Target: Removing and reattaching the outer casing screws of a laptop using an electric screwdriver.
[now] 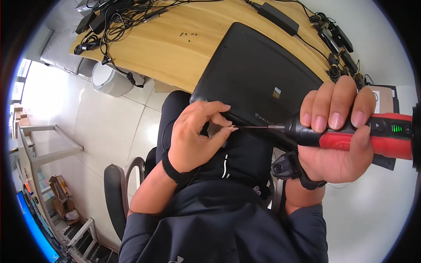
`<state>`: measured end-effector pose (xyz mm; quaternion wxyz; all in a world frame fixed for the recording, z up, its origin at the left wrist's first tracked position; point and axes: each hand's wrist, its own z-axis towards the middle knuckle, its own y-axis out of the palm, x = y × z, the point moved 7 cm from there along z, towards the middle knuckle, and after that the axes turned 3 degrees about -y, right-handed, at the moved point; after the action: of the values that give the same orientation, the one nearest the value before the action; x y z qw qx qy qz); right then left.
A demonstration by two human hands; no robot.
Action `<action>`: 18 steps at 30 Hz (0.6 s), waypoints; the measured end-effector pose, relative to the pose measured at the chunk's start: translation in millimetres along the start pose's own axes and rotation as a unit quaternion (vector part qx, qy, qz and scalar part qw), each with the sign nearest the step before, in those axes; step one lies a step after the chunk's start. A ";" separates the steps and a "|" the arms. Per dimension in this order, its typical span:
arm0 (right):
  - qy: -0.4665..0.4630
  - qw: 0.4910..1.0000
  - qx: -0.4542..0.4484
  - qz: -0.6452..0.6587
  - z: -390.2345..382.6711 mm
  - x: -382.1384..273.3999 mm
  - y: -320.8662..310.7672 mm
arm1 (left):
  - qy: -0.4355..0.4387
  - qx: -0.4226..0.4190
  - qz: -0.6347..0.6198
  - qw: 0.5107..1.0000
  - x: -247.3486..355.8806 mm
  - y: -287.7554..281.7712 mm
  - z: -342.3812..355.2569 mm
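Note:
A red and black electric screwdriver [342, 136] lies level in my right hand [337, 118], its fingers wrapped round the body. Its long thin bit [254, 127] points left, and green lights glow on the handle. At the bit's tip, the thumb and a fingertip of my left hand [193, 136] pinch together; whatever sits between them is too small to make out. Just beyond both hands, a closed black laptop [250, 65] rests on the wooden table [175, 57] and reaches over its near edge towards my lap. Several tiny dark screws [188, 34] are scattered left of the laptop.
Tangled black cables [120, 19] cover the table's far left, with one hanging over the edge. A power adapter [277, 18] and more bundled cables [335, 39] lie at the far right. A white bin [109, 81] stands on the floor at left, near a chair armrest [115, 193].

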<state>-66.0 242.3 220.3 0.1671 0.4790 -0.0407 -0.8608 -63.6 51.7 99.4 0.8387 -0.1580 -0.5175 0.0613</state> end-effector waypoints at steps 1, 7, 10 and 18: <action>0.004 1.000 -0.001 -0.002 0.2 1.6 -0.5 | -0.003 0.001 -0.003 1.000 -2.2 1.5 0.7; 0.000 1.000 -0.023 -0.004 1.0 6.4 2.0 | 0.018 0.008 -0.006 1.000 -0.3 3.5 2.9; -0.010 0.999 -0.030 -0.005 0.8 5.3 2.3 | 0.020 -0.003 -0.003 1.000 1.5 5.2 5.1; 0.018 0.996 -0.081 -0.036 0.8 7.3 15.0 | 0.056 -0.027 0.007 0.998 5.1 9.5 3.3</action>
<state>-66.4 225.7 218.3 0.1753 0.4800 0.0492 -0.8582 -63.6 62.7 102.0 0.8616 -0.1874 -0.4697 0.0444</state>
